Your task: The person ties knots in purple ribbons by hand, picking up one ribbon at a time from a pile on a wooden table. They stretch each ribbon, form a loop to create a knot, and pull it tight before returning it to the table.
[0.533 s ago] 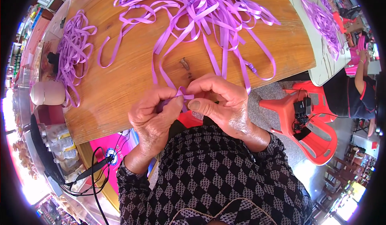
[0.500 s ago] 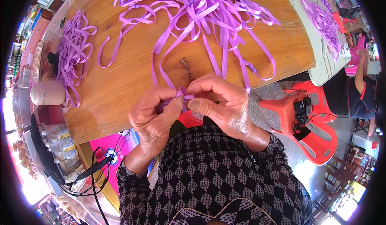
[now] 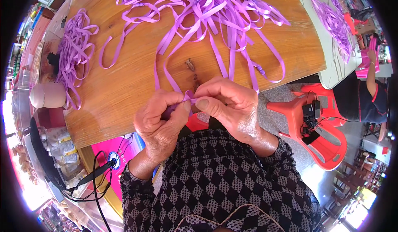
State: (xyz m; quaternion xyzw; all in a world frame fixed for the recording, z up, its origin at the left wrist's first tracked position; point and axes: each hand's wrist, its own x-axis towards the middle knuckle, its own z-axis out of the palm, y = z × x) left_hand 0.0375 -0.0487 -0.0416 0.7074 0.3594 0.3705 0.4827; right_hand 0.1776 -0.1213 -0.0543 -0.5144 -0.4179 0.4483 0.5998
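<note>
A purple ribbon is pinched between my hands in front of my chest, at the near edge of the table. My left hand grips it between thumb and forefinger, with more of it bunched in the curled fingers. From the other side, my right hand holds the same ribbon with thumb and forefinger, its tip close to my left thumb. A small loop rises between the fingertips; how the strands cross is hidden. Beyond my hands, strands trail back to a big tangled pile of purple ribbons with small darker purple coiled pieces on some.
The wooden table carries another ribbon bundle at left, beside a rounded pale object. A white table with more ribbons adjoins at right. Red plastic chairs hold black cables. Another person stands at far right.
My right thumb has moved slightly up and closer to my left thumb, and the ribbon loop between my fingertips looks smaller. At far right, the other person's arm has shifted.
</note>
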